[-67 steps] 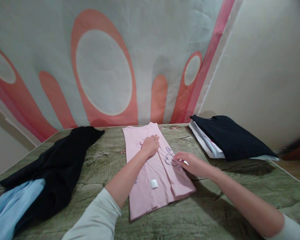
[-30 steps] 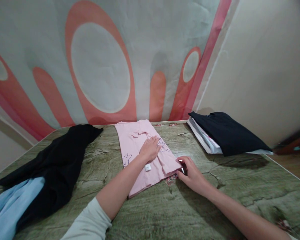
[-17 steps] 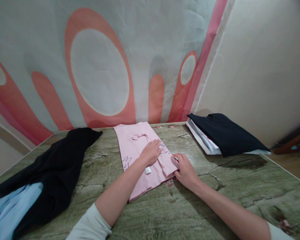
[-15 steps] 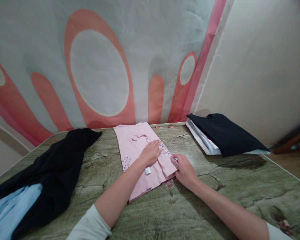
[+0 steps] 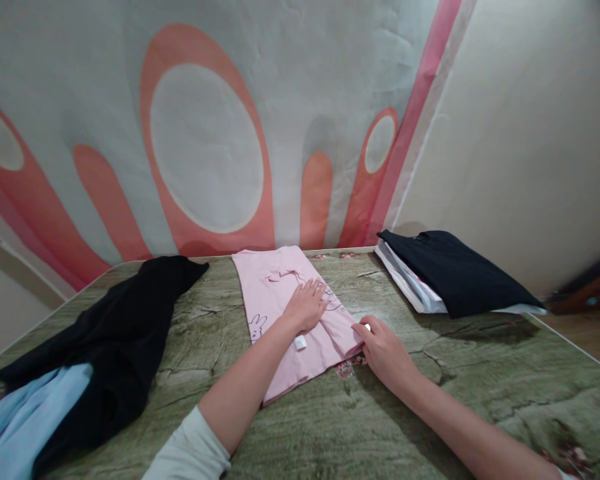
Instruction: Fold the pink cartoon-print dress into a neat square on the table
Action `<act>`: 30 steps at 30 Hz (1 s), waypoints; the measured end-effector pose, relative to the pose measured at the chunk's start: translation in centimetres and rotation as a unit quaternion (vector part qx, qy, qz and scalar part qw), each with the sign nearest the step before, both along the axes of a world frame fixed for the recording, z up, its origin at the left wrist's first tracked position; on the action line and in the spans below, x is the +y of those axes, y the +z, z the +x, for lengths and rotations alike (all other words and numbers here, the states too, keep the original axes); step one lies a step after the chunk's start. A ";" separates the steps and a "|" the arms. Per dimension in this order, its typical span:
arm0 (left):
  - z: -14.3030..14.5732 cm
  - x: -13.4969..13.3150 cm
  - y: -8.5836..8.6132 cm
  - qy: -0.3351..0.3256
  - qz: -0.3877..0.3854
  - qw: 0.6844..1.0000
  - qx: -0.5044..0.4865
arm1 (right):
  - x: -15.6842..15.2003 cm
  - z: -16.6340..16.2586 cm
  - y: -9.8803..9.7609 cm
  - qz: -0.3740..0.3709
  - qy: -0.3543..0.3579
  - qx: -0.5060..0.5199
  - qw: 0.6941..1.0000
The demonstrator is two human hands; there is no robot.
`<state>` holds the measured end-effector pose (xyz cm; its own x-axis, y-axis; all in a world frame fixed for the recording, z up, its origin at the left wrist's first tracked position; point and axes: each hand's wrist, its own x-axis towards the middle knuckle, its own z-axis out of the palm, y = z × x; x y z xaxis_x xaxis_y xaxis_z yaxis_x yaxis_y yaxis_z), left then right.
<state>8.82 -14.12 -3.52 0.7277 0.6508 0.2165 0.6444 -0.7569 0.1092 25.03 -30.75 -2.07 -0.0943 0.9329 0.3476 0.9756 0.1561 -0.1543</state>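
A pink shirt (image 5: 293, 370) with bunny line drawings lies partly folded on the wood-patterned table. Its neck opening is turned to the far side, and a small white tag (image 5: 299, 342) shows near the middle. My left hand (image 5: 306, 307) rests flat on the cloth, fingers stretched out. At the shirt's near right corner, the fingers and thumb of my right hand (image 5: 383, 347) are pinched on the edge of the fabric; the fingertips are partly hidden.
A folded stack topped by a black garment (image 5: 460, 270) sits at the right. On the left lie a rumpled black garment (image 5: 125, 333) and a light blue one (image 5: 45, 413). The table (image 5: 310, 443) meets a printed wall covering (image 5: 285, 80) at its far edge.
The view has shifted slightly. My right hand's fingers are curled more tightly at the shirt's corner, a little further right. My left hand stays flat on the shirt.
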 end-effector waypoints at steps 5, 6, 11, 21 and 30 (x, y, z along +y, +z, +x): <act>-0.2 -1.0 1.5 -0.045 0.040 0.994 -0.092 | 0.0 0.4 0.5 0.011 0.010 -0.022 1.000; -0.3 -1.2 1.7 -0.053 0.038 0.993 -0.100 | 0.0 0.6 0.6 0.014 0.010 -0.018 1.000; -0.3 -1.4 1.9 -0.080 0.015 0.992 -0.093 | 0.4 1.0 0.3 0.014 0.023 0.004 1.000; -0.4 -1.5 1.6 -0.142 0.011 0.990 -0.003 | 1.1 0.6 0.7 -0.017 -0.029 0.005 0.999; -0.3 -1.3 1.4 -0.124 -0.031 0.991 0.043 | 2.2 0.2 1.3 -0.048 -0.084 -0.053 0.994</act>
<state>8.55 -15.44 -2.12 0.8808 0.4599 0.1123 0.4484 -0.8866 0.1136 25.21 -28.50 -0.80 0.0348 0.9668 0.2531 0.9982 -0.0212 -0.0563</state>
